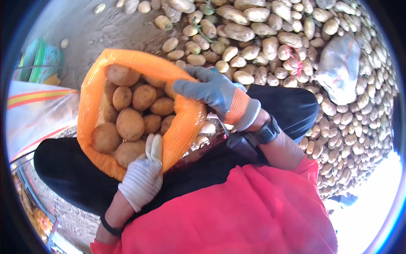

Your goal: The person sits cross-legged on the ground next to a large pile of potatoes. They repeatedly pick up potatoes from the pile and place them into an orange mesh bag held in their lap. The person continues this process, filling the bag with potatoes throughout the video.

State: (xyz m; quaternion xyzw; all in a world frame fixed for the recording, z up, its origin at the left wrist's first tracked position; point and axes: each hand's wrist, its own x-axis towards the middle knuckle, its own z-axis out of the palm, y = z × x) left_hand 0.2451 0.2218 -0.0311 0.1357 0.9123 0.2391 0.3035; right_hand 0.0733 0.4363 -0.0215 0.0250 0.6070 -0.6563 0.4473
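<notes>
An orange mesh bag stands between my knees with its mouth spread wide and its rim folded outward. Large brown potatoes lie piled inside it. My left hand, in a white knit glove, grips the near rim, with its fingers over the edge beside the potatoes. On the right side of the mouth, my right hand holds the rim. It wears a grey-coated glove with an orange cuff, and its thumb reaches over the edge. The fingers under the mesh are partly hidden, as is the bag's bottom.
A big heap of loose potatoes spreads ahead and to the right. On it lie a translucent plastic sack and pink string. At left are a striped white sack and a green container. A dark object sits below my right wrist.
</notes>
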